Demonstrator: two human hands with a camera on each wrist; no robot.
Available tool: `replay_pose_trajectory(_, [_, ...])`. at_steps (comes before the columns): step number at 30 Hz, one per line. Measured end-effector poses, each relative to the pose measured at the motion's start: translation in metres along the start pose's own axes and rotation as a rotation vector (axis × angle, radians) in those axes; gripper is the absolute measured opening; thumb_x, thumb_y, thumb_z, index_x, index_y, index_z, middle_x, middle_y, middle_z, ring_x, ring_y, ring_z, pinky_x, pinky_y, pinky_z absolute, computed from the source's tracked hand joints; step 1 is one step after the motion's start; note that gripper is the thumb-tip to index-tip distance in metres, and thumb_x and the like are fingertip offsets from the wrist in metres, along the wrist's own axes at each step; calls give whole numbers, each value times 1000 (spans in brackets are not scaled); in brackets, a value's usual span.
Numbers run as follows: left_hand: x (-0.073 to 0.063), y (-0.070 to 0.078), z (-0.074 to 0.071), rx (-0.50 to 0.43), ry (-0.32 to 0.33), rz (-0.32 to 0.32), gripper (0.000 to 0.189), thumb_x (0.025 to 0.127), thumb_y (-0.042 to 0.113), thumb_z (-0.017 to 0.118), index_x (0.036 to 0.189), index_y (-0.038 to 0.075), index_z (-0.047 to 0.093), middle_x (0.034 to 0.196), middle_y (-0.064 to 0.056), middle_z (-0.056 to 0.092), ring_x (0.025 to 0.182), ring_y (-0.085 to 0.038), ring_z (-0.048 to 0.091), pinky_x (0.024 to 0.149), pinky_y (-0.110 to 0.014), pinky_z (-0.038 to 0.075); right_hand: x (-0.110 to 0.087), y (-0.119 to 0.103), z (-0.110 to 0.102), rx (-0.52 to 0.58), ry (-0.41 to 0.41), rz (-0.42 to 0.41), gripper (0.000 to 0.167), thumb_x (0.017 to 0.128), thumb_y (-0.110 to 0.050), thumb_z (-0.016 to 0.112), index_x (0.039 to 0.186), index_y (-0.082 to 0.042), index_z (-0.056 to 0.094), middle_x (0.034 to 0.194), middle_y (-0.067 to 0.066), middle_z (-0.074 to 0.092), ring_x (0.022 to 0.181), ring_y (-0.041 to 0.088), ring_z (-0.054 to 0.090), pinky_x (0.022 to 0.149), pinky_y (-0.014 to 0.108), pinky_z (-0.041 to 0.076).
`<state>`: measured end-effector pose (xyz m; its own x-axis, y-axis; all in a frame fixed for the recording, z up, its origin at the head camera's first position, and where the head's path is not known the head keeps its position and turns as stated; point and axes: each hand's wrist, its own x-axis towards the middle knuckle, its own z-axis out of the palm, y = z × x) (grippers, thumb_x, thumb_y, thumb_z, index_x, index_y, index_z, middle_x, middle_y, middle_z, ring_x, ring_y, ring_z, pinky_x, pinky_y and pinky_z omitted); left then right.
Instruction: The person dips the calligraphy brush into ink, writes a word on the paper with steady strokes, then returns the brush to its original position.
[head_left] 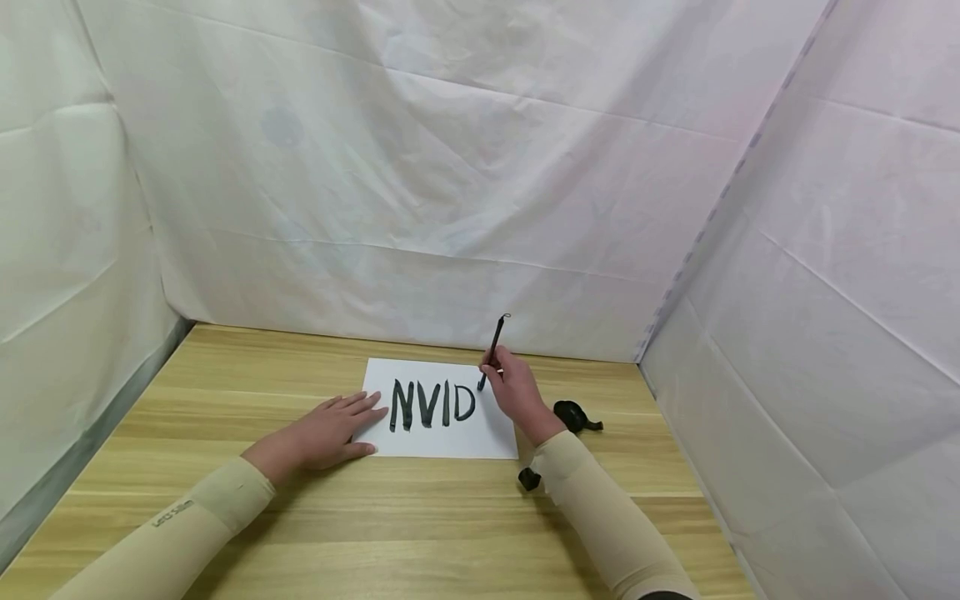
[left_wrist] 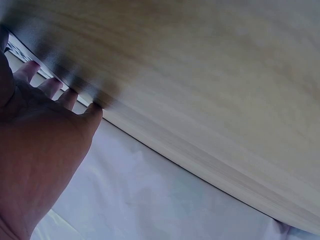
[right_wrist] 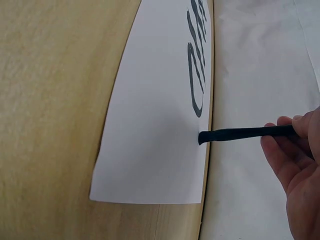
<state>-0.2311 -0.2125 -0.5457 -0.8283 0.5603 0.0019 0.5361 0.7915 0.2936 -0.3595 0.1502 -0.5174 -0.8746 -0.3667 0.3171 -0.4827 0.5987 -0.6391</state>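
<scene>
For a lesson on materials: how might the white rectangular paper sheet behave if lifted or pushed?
The white rectangular paper sheet looks thin, so probably light and apt to bend when lifted. Lying flat on the yellowish wood-grained table, it might slide if pushed, though the left hand on its edge would likely resist.

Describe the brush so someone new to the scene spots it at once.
On the wood-grain table lies a white sheet bearing large black letters, NVID. Just right of these, the right hand holds the brush, tip down at the sheet. It is the slim, slanted dark stick with a small loop on top, unlike the squat black objects lying nearby.
</scene>
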Motion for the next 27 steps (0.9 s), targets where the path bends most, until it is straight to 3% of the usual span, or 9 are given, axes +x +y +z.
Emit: replay_pose_trajectory(27, [-1,4,-4,-11,2,0,70,113,47,63,167,6,48,175,-25,36,160,-52,33,125,-72,32,-8,-4,-3,0,-26,-5,6,114,-17,65,117,-12,67,107,0,73,104,18,71,85,38,64])
